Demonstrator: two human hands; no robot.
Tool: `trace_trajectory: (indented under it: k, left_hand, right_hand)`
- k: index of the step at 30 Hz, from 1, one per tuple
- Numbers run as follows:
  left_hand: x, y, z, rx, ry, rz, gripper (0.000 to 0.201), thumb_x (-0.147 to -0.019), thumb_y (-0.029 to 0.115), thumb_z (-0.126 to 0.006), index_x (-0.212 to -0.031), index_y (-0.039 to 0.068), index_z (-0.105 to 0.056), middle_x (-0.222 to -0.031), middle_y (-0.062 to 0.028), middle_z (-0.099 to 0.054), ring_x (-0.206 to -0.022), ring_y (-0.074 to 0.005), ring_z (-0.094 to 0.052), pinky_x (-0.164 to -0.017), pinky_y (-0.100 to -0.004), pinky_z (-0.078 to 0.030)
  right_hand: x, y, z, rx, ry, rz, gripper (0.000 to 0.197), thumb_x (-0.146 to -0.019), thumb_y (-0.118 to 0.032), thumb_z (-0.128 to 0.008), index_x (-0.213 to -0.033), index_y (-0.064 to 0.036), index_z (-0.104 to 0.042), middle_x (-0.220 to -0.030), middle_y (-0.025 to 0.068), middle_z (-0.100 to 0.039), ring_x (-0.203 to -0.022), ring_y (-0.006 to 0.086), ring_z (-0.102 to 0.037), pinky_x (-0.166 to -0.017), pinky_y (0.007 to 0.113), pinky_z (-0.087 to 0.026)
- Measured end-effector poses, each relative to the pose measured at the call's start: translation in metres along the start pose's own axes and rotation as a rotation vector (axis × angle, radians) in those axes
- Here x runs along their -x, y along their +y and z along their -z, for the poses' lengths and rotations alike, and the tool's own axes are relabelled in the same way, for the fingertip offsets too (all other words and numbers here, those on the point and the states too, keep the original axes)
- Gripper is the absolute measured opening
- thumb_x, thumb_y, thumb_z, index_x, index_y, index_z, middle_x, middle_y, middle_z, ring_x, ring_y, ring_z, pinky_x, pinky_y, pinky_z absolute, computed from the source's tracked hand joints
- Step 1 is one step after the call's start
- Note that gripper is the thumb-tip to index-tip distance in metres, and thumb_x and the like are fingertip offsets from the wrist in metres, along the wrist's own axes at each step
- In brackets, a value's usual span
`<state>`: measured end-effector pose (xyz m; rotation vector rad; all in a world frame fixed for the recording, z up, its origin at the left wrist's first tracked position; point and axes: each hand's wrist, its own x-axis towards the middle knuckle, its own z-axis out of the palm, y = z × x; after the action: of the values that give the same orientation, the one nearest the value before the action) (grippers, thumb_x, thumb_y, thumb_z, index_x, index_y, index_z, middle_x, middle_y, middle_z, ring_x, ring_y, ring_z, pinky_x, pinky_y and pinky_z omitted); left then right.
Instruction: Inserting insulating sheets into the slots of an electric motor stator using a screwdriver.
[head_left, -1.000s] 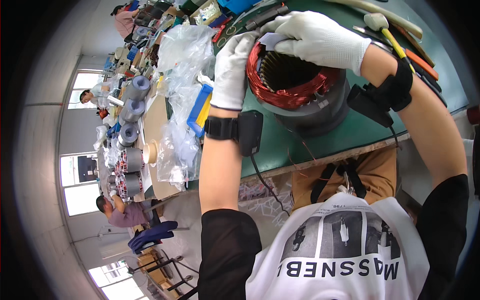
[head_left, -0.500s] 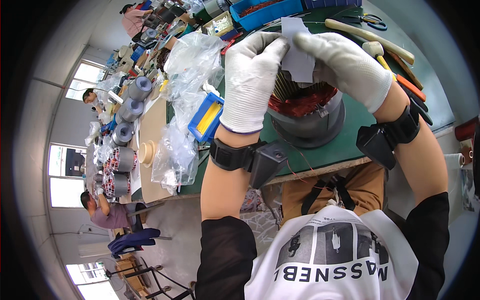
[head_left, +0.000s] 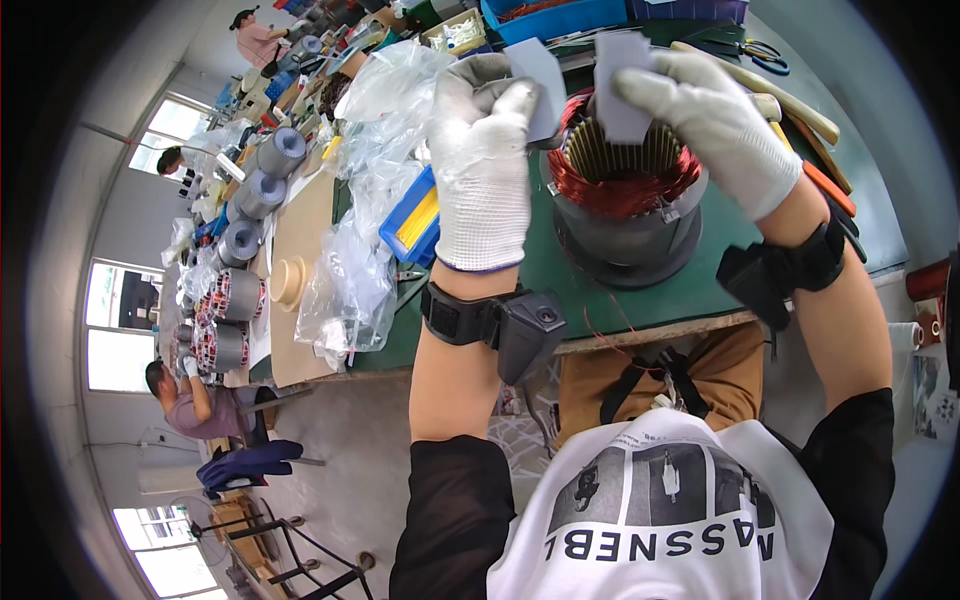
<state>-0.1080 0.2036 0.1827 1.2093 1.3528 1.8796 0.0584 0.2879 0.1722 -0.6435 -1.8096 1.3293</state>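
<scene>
A grey motor stator (head_left: 625, 238) with red copper windings (head_left: 645, 195) stands upright on the green tabletop, its slotted bore facing me. My left hand (head_left: 482, 170), in a white knit glove, pinches a pale grey sheet of insulating paper (head_left: 541, 85) at the stator's upper left. Opposite it, my gloved right hand (head_left: 720, 130) grips a second pale grey paper sheet (head_left: 622, 80) between thumb and fingers, above the far part of the bore. A gap separates the two sheets. Thin red wires (head_left: 612, 318) trail from the stator toward the table's near edge.
Left of my left hand sit a blue bin (head_left: 412, 222) with yellow strips and crumpled clear plastic bags (head_left: 350, 300). To the right lie a wooden-handled mallet (head_left: 765, 105), an orange-handled tool (head_left: 828, 187) and scissors (head_left: 765, 55). Blue bins (head_left: 550, 22) stand behind. Several co-workers sit far left.
My hands have drawn apart, the left one shifting left. The paper that was together between them now shows as two separate sheets, one per hand, uncovering more of the stator's bore.
</scene>
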Motion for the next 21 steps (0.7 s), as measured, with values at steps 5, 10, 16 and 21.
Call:
trace_trajectory:
  k: [5, 10, 16, 21]
  left_hand:
    - [0.026, -0.027, 0.025, 0.044, -0.084, 0.208, 0.016, -0.092, 0.005, -0.05, -0.105, 0.001, -0.059, -0.087, -0.007, -0.061, -0.066, -0.0148, -0.058, -0.06, -0.0279, -0.049]
    - [0.035, -0.067, 0.02, -0.435, 0.064, -0.042, 0.014, -0.087, 0.007, -0.057, -0.093, -0.003, -0.065, -0.086, -0.0137, -0.066, -0.076, -0.0212, -0.064, -0.069, -0.0323, -0.051]
    - [0.031, -0.053, 0.027, -0.628, -0.044, -0.137, 0.02, -0.086, 0.016, -0.063, -0.092, -0.001, -0.07, -0.082, -0.0178, -0.067, -0.073, -0.0256, -0.066, -0.068, -0.0337, -0.05]
    - [0.01, -0.063, 0.029, -0.649, -0.043, -0.19, 0.018, -0.085, 0.01, -0.058, -0.093, 0.0, -0.07, -0.081, -0.0186, -0.068, -0.072, -0.0298, -0.067, -0.068, -0.0346, -0.051]
  right_hand:
    - [-0.055, 0.053, 0.053, 0.41, -0.113, 0.153, 0.037, -0.091, -0.024, -0.057, -0.108, 0.0089, -0.062, -0.089, 0.0053, -0.063, -0.085, 0.0129, -0.057, -0.082, 0.027, -0.045]
    - [-0.061, 0.049, 0.033, 0.415, -0.292, -0.229, 0.035, -0.092, -0.028, -0.058, -0.102, 0.0049, -0.067, -0.085, 0.002, -0.064, -0.077, 0.0076, -0.056, -0.075, 0.023, -0.046]
    - [-0.039, 0.062, 0.024, 0.307, -0.108, -0.203, 0.034, -0.093, -0.025, -0.057, -0.111, 0.004, -0.064, -0.088, 0.0017, -0.065, -0.079, 0.0073, -0.057, -0.075, 0.022, -0.045]
    - [-0.01, 0.047, 0.001, 0.32, 0.218, -0.239, 0.032, -0.091, -0.026, -0.058, -0.104, 0.0023, -0.066, -0.086, 0.007, -0.066, -0.079, 0.0135, -0.06, -0.076, 0.028, -0.046]
